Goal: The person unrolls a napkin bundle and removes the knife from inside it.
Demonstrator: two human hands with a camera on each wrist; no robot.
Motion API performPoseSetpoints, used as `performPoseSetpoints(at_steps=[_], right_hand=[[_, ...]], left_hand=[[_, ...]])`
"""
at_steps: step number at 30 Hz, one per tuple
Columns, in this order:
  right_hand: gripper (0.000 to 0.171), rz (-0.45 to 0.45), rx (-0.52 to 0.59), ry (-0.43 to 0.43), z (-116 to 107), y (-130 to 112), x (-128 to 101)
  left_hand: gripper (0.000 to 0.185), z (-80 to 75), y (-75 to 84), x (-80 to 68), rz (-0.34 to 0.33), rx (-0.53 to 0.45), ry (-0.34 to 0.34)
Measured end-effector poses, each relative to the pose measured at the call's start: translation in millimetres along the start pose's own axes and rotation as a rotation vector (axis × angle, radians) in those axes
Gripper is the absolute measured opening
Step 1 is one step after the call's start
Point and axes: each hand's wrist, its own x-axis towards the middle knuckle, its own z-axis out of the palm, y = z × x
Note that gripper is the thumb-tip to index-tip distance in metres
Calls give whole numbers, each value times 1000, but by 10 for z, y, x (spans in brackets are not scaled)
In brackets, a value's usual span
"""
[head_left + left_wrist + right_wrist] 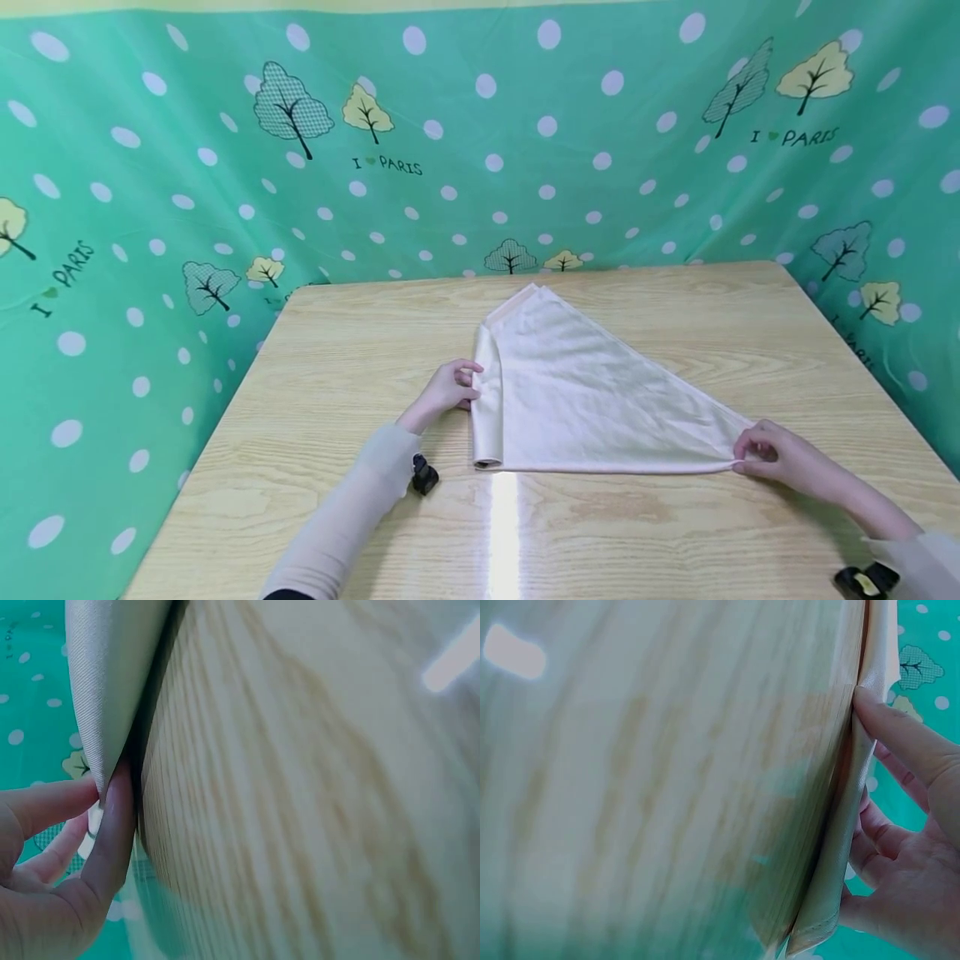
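Observation:
A pale satin cloth lies on the table as a rough triangle, its peak at the far side and its long point at the right. Its left side is turned over into a narrow rolled flap. My left hand pinches the outer edge of that flap; in the left wrist view the cloth's edge sits between thumb and finger. At the right point, my right hand pinches the near corner. The right wrist view shows fingers and thumb along the cloth's edge.
The wood-grain table extends around the cloth, with a bright light reflection near its front. A green dotted curtain printed with trees hangs behind and along both sides. Black devices are strapped at the wrists.

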Motion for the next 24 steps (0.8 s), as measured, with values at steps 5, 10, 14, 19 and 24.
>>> performPoseSetpoints(at_steps=[5, 10, 14, 19, 24], right_hand=[[18, -20, 3, 15, 6, 12, -4], [18, -21, 8, 15, 4, 16, 2], [19, -27, 14, 25, 9, 25, 1], [20, -47, 26, 34, 28, 43, -9], [19, -24, 33, 21, 32, 46, -12]], left_hand=[[41, 8, -24, 15, 49, 95, 18], [38, 8, -6, 0, 115, 237, 42], [36, 1, 9, -17, 160, 328, 51], [33, -11, 33, -25, 195, 418, 38], [28, -21, 54, -49, 242, 495, 47]])
